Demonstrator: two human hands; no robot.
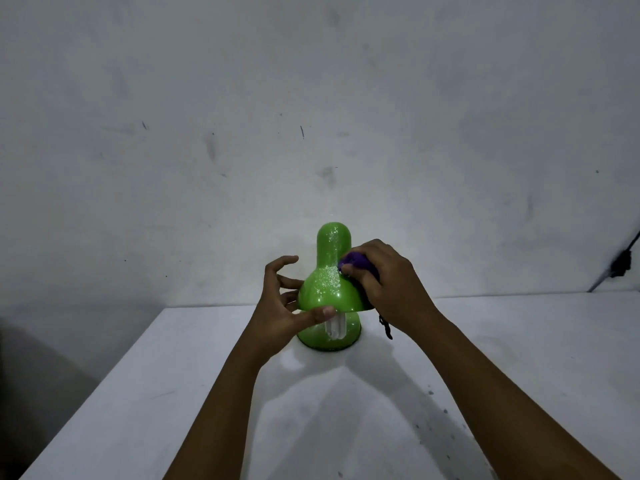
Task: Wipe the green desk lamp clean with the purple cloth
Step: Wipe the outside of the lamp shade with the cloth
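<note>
The green desk lamp (330, 271) stands on the white table, its bell shade speckled with white dust and a white bulb showing under the rim above the round base. My left hand (287, 303) steadies the shade from the left, thumb on the lower rim, fingers spread against its side. My right hand (384, 282) grips the bunched purple cloth (356, 263) and presses it onto the shade's right shoulder. Most of the cloth is hidden in my palm; a dark strand dangles below my wrist.
The white table (207, 393) ends at a left edge and runs to the grey wall behind. A dark cable (620, 265) hangs along the wall at the far right. Small dark specks dot the tabletop on the right.
</note>
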